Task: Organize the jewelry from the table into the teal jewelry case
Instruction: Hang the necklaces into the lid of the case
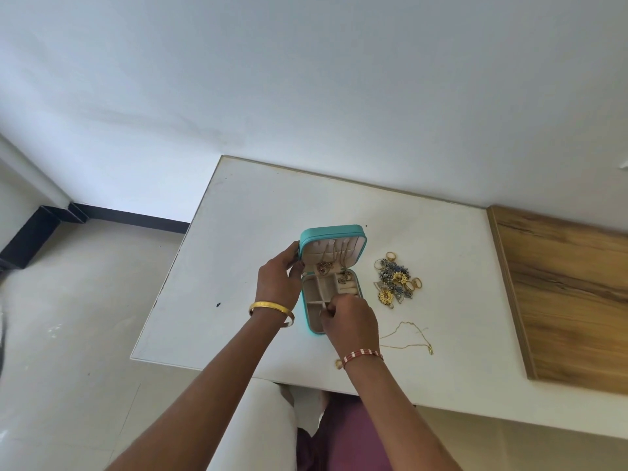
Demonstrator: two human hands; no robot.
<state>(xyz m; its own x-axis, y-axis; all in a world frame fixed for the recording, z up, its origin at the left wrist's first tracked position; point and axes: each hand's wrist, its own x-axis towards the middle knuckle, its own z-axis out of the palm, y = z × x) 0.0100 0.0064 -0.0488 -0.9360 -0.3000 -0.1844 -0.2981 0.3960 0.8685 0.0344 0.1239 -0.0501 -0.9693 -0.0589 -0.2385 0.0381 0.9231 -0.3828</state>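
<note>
Left hand (276, 279): at 9 o'clock of the teal jewelry case (331, 278); fingers curl round the open lid's left edge.
Case: open on the white counter (238, 239), lid upright at 12 o'clock, chains hanging inside.
Right hand (350, 319): over the tray's 6 o'clock end; fingers pressed together, seemingly pinching something too small to make out; tray partly hidden.
Jewelry pile (397, 282): at 3 o'clock of the case, apart from both hands.
Gold chain (409, 338): loose at 4 o'clock.

Open teal jewelry case (331, 232) on table, jewelry pile (397, 282) beside, gold chain (407, 338) nearer
</note>
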